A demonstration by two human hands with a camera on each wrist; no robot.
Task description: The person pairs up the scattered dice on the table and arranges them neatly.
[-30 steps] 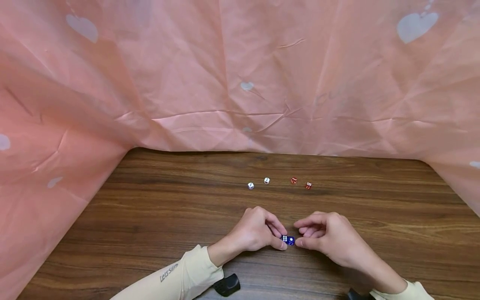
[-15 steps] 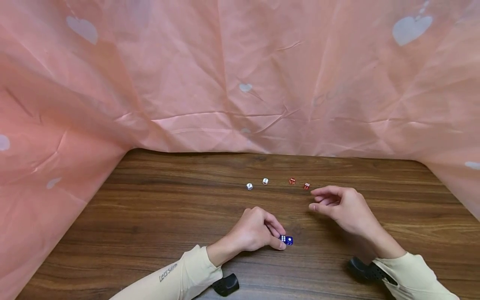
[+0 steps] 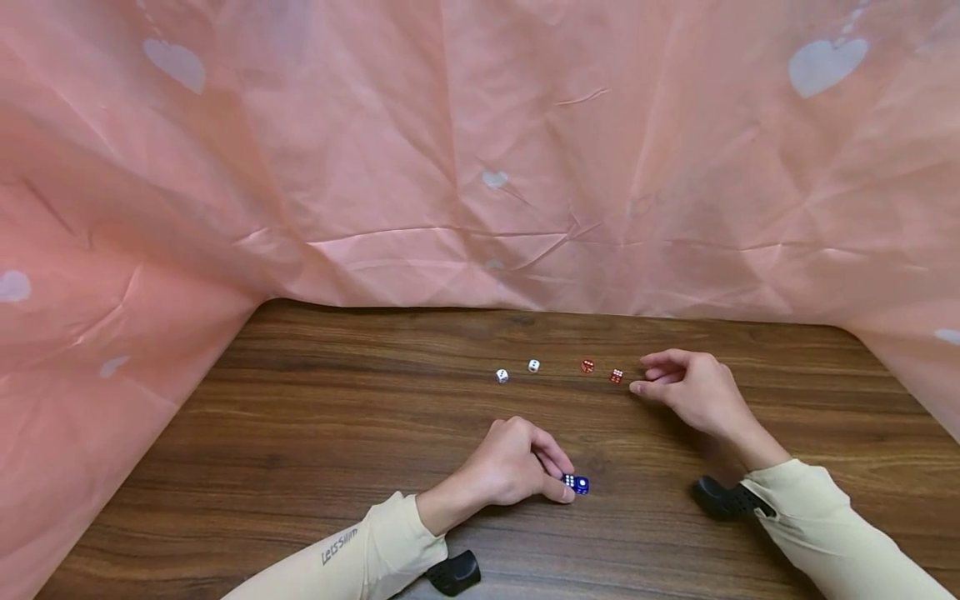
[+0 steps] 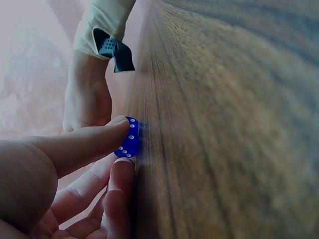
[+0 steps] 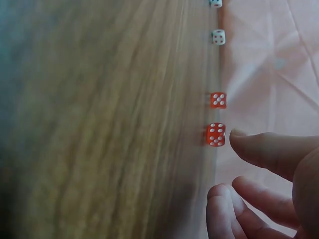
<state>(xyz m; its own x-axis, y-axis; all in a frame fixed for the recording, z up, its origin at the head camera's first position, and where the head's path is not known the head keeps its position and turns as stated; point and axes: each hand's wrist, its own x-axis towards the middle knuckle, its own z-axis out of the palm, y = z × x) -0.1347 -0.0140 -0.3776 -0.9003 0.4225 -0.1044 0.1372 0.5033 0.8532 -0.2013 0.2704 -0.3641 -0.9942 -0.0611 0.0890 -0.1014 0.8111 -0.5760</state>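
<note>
Two blue dice (image 3: pixel 577 484) with white pips sit side by side near the front of the table. My left hand (image 3: pixel 510 467) pinches the left one between thumb and fingers; in the left wrist view a blue die (image 4: pixel 128 138) shows at the thumb tip. Farther back, my right hand (image 3: pixel 693 387) hovers just right of a red die (image 3: pixel 617 376), thumb and fingers apart with nothing between them. A second red die (image 3: pixel 587 366) lies a little to its left. In the right wrist view the nearer red die (image 5: pixel 216 135) is close to the thumb tip.
Left of the red dice, two white dice (image 3: pixel 502 377) lie on the wooden table (image 3: pixel 337 417). A pink cloth (image 3: pixel 375 167) with pale hearts hangs behind the table and along its sides. Black straps (image 3: pixel 453 573) circle both wrists.
My right hand has left the blue dice and moved back and to the right, beside the right-hand red die. The left hand stays on the blue dice.
</note>
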